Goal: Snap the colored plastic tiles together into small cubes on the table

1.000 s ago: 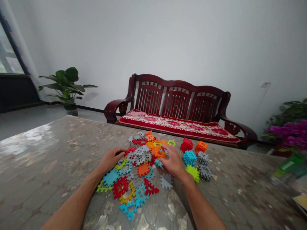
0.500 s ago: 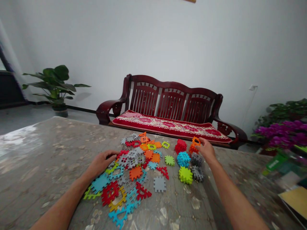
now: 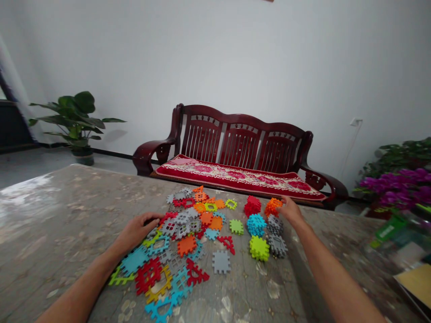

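My left hand [image 3: 140, 229] rests at the left edge of a loose heap of notched plastic building tiles, next to grey tiles [image 3: 183, 220]. Its fingers are slightly curled, with a gap above the thumb and nothing visible in them. My right hand [image 3: 290, 211] is at the far right, its fingertips against the edge of the orange tile stack [image 3: 273, 206]. Around that stack stand a red stack [image 3: 252, 205], a blue stack [image 3: 256, 224], a lime green stack [image 3: 259, 248] and two grey stacks [image 3: 277, 246].
Between heap and stacks lie a light green tile [image 3: 236, 226], a red triangle [image 3: 226, 244] and a grey square tile [image 3: 221, 262]. A wooden bench [image 3: 235, 139] stands beyond the table [image 3: 84, 202]. Purple flowers [image 3: 400, 186] and a yellowish item [image 3: 415, 282] are at right.
The orange tile with a hole, raised in my right hand before, has come down onto the orange stack. My left hand has barely moved; the view has shifted slightly.
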The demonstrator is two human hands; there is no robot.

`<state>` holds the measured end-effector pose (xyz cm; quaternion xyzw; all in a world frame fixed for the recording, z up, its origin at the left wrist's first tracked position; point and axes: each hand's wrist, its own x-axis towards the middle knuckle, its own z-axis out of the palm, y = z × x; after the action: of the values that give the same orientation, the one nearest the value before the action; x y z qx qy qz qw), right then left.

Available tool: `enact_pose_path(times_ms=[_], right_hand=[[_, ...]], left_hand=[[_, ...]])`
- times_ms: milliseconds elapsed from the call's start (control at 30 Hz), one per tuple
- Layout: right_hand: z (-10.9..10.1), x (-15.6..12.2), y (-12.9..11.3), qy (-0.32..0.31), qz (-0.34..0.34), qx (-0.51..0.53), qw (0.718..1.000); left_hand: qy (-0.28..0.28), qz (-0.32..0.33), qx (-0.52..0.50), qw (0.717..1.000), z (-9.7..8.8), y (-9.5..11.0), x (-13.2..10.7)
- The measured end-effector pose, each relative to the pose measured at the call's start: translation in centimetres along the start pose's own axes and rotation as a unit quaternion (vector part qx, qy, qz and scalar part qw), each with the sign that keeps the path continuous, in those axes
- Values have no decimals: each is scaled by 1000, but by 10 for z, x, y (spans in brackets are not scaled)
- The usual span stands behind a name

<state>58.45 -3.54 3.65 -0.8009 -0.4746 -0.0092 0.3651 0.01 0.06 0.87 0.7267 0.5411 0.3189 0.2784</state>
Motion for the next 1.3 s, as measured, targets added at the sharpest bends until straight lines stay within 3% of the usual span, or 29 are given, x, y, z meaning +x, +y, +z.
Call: enact_pose_path(times_ms=[400, 533, 633, 767, 900, 1067, 1300], right_hand=[[-2, -11, -8, 18, -15, 24, 999], [-9, -29, -35, 60, -36, 52, 996], [-6, -65, -74, 82, -86, 153, 981], [21, -142, -129, -22, -185, 202, 962], [65, -200, -157, -102, -232, 180, 951], [99, -211, -165, -84, -217, 130, 964], [103, -220, -169, -86, -181, 139, 970]], left_hand=[[-2, 4, -12, 1000, 2, -5, 1], [5, -3, -15, 1000, 3, -6, 2], [6, -2, -14, 1000, 4, -5, 1], [5, 12, -16, 1000, 4, -2, -1], [12, 19, -22, 999, 5, -3, -2], [10, 24, -45, 999, 6, -4, -2], [3, 21, -83, 996, 3, 5, -5]])
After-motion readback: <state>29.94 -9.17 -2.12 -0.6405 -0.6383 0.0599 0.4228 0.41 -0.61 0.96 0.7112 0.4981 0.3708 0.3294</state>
